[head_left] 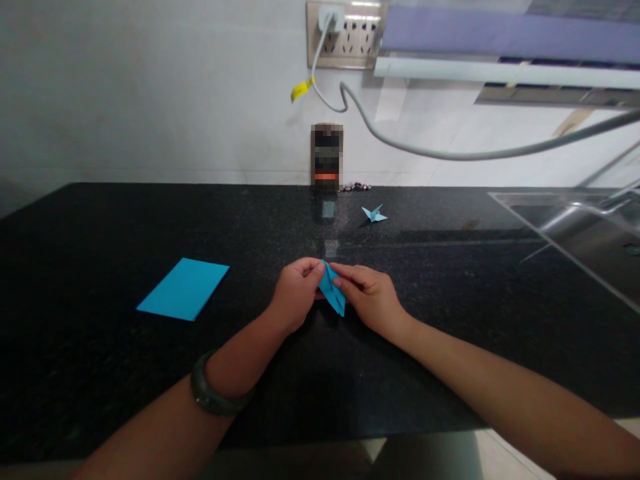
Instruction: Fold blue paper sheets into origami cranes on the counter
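Observation:
Between my two hands is a folded piece of blue origami paper (332, 291), narrow and pointed, its lower tip aimed towards me. My left hand (297, 293) pinches its upper left edge between thumb and fingers. From the other side, my right hand (373, 297) grips the right edge, thumb on top. The fingers beneath the paper are mostly hidden. Off to the left lies a flat stack of blue paper (183, 289). A small folded paper crane (374, 214), paler blue, rests on the counter beyond my right hand.
The black speckled counter (260, 227) meets a white wall. Against the wall stands a phone-like object (327, 157), pixelated, beside a beaded string (356, 187). A metal sink (590, 227) is at the right. A grey cable (450, 157) hangs from a wall socket (345, 37).

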A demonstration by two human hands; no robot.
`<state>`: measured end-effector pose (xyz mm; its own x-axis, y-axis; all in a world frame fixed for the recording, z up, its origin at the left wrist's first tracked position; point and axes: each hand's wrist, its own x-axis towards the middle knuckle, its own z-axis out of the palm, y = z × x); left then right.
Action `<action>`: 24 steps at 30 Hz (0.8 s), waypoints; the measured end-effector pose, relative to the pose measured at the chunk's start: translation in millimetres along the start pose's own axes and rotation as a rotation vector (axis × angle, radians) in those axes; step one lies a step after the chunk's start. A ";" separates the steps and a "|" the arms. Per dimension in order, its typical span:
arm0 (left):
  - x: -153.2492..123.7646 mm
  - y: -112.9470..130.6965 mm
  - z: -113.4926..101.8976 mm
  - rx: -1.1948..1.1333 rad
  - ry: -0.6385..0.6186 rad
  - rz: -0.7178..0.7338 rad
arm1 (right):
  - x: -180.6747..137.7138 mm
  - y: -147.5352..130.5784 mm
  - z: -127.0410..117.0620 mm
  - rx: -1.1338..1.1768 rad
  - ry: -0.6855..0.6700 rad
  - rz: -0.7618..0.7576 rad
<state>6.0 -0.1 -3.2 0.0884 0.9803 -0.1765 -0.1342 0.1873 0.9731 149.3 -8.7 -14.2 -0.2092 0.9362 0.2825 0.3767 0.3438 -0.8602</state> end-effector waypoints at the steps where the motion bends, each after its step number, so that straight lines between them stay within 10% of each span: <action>1: 0.1 -0.2 0.0 -0.024 -0.008 -0.018 | -0.3 0.6 -1.0 -0.071 -0.004 -0.073; 24: 2.2 0.2 -2.1 -0.143 -0.037 -0.142 | 0.4 4.8 -7.9 -0.437 -0.203 -0.285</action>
<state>4.0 2.2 -3.7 0.1526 0.9410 -0.3021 -0.2568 0.3329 0.9073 158.2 -6.1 -14.9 -0.5111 0.7834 0.3537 0.6099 0.6204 -0.4930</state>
